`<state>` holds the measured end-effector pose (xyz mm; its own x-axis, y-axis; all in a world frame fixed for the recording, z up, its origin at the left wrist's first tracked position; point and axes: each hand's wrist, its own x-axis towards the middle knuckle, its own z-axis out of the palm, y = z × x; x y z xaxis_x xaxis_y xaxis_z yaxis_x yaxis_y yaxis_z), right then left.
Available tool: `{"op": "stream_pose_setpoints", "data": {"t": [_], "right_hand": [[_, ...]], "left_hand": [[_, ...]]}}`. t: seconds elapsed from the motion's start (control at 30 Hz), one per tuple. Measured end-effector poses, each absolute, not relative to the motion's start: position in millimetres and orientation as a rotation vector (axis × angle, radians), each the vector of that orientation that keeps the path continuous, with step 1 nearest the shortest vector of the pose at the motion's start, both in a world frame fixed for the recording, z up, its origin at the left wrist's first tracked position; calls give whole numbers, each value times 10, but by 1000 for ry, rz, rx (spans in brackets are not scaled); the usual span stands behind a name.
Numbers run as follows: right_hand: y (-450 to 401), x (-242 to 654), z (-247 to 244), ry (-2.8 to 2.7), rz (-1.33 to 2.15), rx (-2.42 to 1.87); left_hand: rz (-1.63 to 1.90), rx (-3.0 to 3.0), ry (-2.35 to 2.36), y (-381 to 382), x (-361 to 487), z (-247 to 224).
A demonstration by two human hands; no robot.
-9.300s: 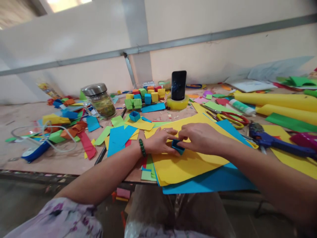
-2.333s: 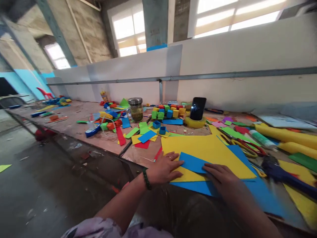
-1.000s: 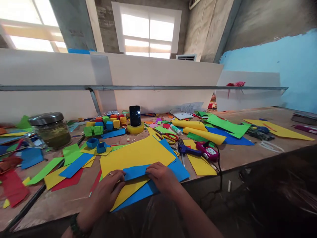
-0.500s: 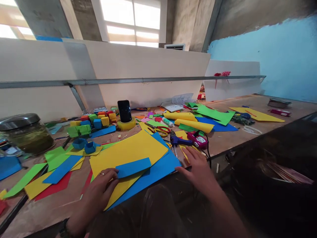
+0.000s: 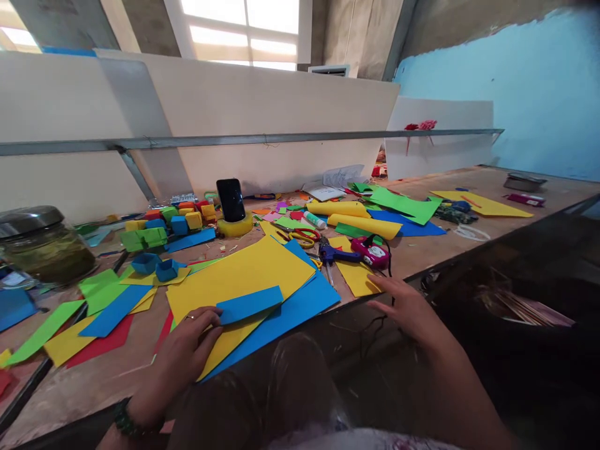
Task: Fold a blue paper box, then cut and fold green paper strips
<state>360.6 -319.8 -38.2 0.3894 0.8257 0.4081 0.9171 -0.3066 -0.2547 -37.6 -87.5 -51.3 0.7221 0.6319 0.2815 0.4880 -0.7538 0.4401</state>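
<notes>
At the table's front edge, my left hand (image 5: 199, 337) rests on a large yellow paper sheet (image 5: 244, 269), its curled fingers closed on the left end of a blue paper strip (image 5: 250, 304). Beneath the yellow sheet lies a blue sheet (image 5: 304, 303). My right hand (image 5: 405, 306) hovers at the table edge, empty, thumb apart from the fingers. Its fingertips are close to a small yellow paper piece (image 5: 359, 279). Beyond that sit a blue glue gun (image 5: 340, 253) and a pink device (image 5: 372, 251) with a black cord. Scissors (image 5: 302, 236) lie behind the sheets.
Folded paper cubes (image 5: 178, 224) and small blue paper cups (image 5: 166, 270) stand at the left, near a lidded glass jar (image 5: 44, 247). A phone (image 5: 230, 200) leans upright on a yellow tape roll (image 5: 235, 226). Yellow paper rolls (image 5: 363, 226) and green sheets (image 5: 403, 203) lie at the back.
My right hand has moved right, away from the glue gun and small yellow paper, to the table edge. My left hand stays on the blue strip. The view has tipped slightly downward.
</notes>
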Motion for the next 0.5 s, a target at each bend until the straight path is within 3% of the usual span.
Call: {"op": "stream_pose_setpoints", "data": {"t": [0.13,0.23,0.5], "right_hand": [[-3207,3681,-353,-1477,-99,-2092],[-3233,3668,-304,-1144,53,-1915],[-3162,3622,-122,-532,-119,-1334]], "left_hand": [[610,2597,856,-868,-386,-513],[605,2595,861,-871,-385,-493],[668,2601,863,-882,-355,-544]]}}
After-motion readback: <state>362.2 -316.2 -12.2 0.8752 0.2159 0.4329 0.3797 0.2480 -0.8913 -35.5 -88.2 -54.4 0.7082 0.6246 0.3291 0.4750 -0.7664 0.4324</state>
